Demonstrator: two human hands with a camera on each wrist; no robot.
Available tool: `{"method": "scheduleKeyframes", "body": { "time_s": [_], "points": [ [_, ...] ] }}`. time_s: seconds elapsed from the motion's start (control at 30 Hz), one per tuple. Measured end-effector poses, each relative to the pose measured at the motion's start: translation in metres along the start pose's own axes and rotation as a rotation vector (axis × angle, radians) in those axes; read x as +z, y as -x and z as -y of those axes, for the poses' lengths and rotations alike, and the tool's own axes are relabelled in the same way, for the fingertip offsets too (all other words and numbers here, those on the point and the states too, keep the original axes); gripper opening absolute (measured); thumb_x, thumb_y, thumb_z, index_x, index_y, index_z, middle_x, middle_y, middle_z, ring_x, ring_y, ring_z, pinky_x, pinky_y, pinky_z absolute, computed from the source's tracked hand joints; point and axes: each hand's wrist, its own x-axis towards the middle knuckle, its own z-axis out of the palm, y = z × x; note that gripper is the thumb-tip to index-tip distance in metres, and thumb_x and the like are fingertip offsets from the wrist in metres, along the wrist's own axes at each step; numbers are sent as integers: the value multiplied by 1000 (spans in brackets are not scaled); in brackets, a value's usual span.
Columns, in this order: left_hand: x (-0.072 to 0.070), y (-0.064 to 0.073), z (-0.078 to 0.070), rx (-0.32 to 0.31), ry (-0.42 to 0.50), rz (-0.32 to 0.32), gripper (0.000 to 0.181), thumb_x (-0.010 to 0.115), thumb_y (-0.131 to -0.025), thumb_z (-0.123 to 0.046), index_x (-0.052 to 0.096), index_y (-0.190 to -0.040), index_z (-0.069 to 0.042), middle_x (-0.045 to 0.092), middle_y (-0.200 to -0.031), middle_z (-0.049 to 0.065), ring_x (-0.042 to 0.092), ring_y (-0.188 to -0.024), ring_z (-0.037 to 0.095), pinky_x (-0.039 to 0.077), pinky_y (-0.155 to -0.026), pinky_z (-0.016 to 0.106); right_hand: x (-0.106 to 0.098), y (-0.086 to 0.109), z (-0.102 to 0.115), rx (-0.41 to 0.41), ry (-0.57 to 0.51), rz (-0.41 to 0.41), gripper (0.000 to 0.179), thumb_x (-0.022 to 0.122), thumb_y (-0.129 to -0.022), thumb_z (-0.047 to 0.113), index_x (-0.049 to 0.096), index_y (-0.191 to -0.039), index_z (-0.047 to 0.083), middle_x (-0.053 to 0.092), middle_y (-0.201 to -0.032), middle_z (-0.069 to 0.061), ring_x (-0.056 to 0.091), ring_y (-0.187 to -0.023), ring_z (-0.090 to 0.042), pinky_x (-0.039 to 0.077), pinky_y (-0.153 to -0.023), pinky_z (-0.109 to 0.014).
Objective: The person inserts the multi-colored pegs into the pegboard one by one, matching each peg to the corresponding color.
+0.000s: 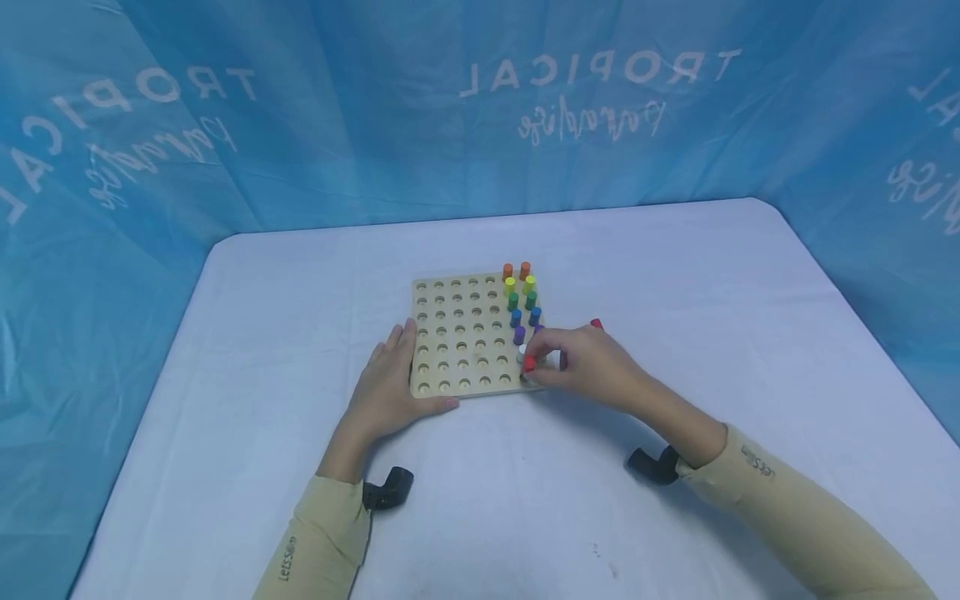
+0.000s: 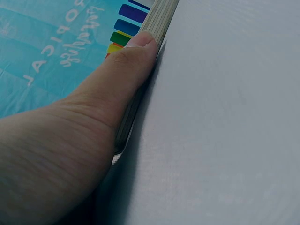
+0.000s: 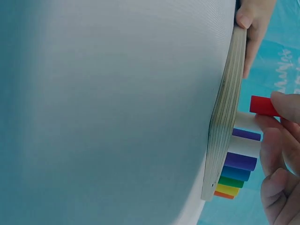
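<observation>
A pale wooden pegboard (image 1: 452,335) with rows of round holes lies on the table. My right hand (image 1: 592,367) pinches a red peg (image 3: 265,106) between thumb and fingers over the board's near right corner; the peg's lower end is apart from the wood. Two columns of pegs stand along the right side: orange (image 1: 525,271), yellow (image 1: 529,285), green (image 1: 531,301), blue (image 1: 535,317), purple (image 1: 519,335) and white (image 3: 243,146), the nearest partly covered by my fingers. My left hand (image 1: 386,387) rests against the board's left edge, its thumb (image 2: 126,61) along the near edge.
Another red peg (image 1: 596,323) shows just beyond my right hand, partly hidden by it. A white cloth (image 1: 480,492) covers the table. Blue curtains (image 1: 375,125) with printed lettering hang behind and at both sides. A black wrist mount (image 1: 390,489) sticks out from each sleeve.
</observation>
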Motion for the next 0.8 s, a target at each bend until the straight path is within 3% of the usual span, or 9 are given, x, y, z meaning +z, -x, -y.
{"method": "scheduleKeyframes", "body": {
  "time_s": [0.37, 0.8],
  "points": [
    [-1, 0, -1, -5, -3, 6, 139, 81, -64, -70, -1, -160, -12, 8, -168, 9, 3, -157, 26, 5, -129, 45, 3, -4, -1, 18, -8, 47, 19, 84, -80, 25, 71, -94, 27, 76, -91, 12, 60, -71, -6, 45, -54, -22],
    [0, 0, -1, -5, 5, 1, 139, 81, -63, -71, 0, -161, -12, 8, -168, 9, 3, -157, 26, 5, -129, 46, 7, -6, -4, 28, 4, 84, 18, 84, -81, 25, 73, -96, 25, 76, -92, 10, 62, -74, -4, 50, -61, -20]
  ]
}}
